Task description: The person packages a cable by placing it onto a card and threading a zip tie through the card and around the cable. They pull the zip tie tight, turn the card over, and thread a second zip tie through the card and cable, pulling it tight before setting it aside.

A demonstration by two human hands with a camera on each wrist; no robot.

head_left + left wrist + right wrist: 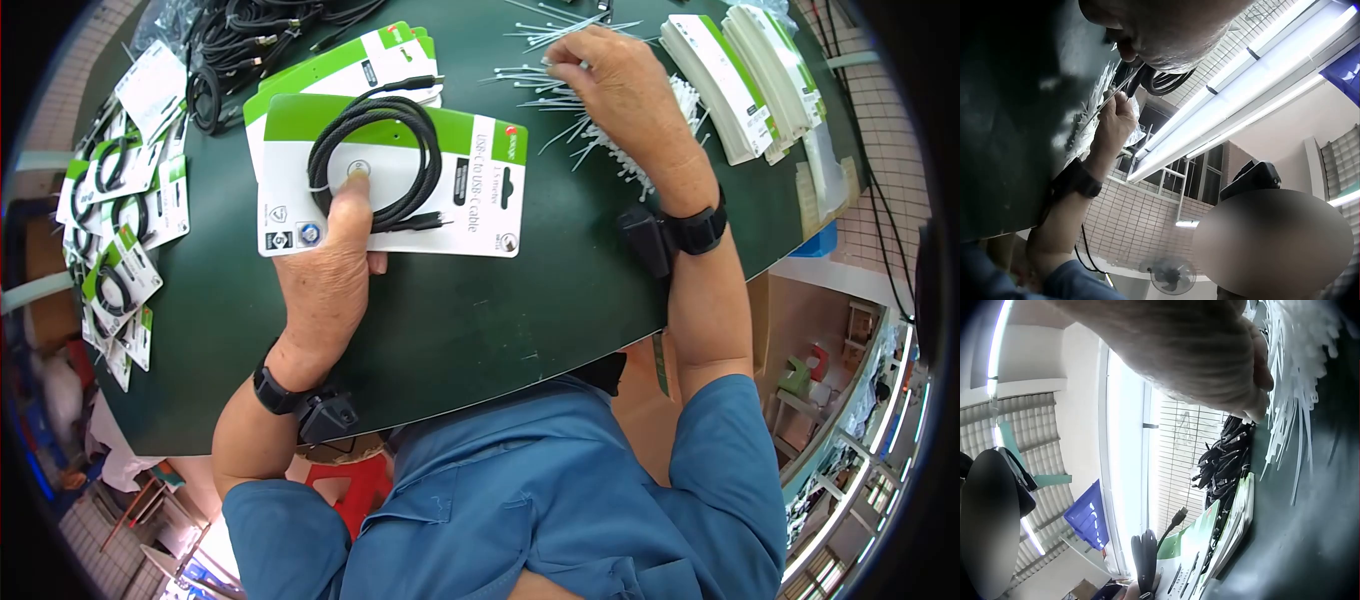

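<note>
A coiled black cable [430, 160] lies on a green-and-white card [490, 190] marked USB-C to USB-C. The left hand [325, 275] grips this card at its lower left, thumb on the front beside the coil and the other fingers mostly hidden behind. At the upper right, the right hand [640, 110] is over a spread of white cable ties [545, 90], with thumb and forefinger pinching at a tie's end. The right wrist view shows the right hand [1210, 356] with bent fingers beside the bundled ties [1297, 375]; its fingertips are partly hidden there.
Stacked blank cards [715, 90] stand at the right, beyond the ties. More cards [290, 80] lie behind the held one. Loose black cables [240, 40] are heaped at the upper left, and carded cables [120, 200] are piled along the left side of the green table [480, 330].
</note>
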